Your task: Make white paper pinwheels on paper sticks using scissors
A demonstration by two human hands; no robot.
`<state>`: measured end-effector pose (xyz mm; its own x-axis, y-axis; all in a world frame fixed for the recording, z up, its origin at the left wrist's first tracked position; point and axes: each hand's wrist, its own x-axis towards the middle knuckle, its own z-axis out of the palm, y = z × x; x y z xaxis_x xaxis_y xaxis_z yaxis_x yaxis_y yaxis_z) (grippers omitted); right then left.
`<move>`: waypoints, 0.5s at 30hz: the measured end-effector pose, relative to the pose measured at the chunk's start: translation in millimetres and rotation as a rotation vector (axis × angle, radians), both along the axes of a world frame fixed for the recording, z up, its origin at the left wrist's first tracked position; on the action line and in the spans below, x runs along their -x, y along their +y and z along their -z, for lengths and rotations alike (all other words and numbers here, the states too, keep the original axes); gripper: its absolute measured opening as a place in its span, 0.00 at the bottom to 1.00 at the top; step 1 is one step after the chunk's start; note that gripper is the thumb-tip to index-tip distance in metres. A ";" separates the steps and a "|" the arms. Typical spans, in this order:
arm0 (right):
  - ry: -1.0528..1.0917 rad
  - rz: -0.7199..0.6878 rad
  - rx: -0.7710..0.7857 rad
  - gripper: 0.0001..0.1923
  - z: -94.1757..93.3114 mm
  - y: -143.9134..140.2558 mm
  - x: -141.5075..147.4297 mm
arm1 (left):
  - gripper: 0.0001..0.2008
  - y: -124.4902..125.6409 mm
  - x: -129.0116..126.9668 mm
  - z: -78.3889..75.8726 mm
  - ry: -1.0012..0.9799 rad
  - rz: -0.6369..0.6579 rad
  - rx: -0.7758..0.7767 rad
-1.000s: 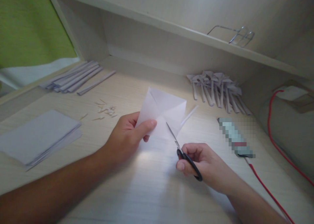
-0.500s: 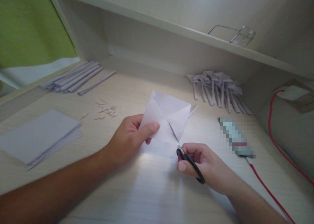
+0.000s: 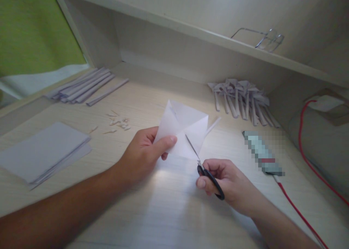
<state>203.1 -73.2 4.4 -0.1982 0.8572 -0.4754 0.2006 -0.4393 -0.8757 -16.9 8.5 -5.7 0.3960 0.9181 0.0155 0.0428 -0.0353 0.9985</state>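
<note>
A white paper square [image 3: 188, 114] with diagonal creases is pinched at its lower left between the thumb and fingers of my left hand [image 3: 147, 147]. My right hand [image 3: 225, 180] grips black-handled scissors [image 3: 209, 180] by their finger loops. One blade lies over the paper's face along the lower right corner, its tip pointing toward the middle; the other blade seems hidden behind the sheet. A slit shows near the upper left corner. Behind the right edge of the square, a thin white strip [image 3: 214, 125] is partly visible.
Rolled paper tubes [image 3: 87, 85] lie at the back left, a paper stack [image 3: 46, 150] in front of them. Small whitish bits [image 3: 118, 122] are scattered mid-table. Paper pinwheels on sticks [image 3: 242, 96] rest back right, near a blurred-out phone [image 3: 261, 154] with a red cable [image 3: 300, 216].
The paper square has shifted slightly left and tilted. The scissors' blade reaches a little further in along the corner, and the black handles have come slightly closer together.
</note>
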 end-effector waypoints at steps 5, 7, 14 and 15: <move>-0.014 0.000 -0.032 0.26 -0.4 1.0 -0.5 | 0.17 -0.4 -1.1 -1.5 0.001 -0.004 -0.002; -0.013 0.003 -0.043 0.26 -0.2 1.5 -1.1 | 0.17 -0.5 -1.1 -1.7 0.002 -0.002 0.001; -0.011 0.007 -0.024 0.24 -0.7 0.0 -1.3 | 0.18 -0.3 -0.3 -1.4 0.015 -0.005 -0.013; -0.009 0.008 -0.016 0.24 -0.9 -0.4 -1.0 | 0.18 -0.1 -0.3 -1.0 0.013 -0.004 -0.009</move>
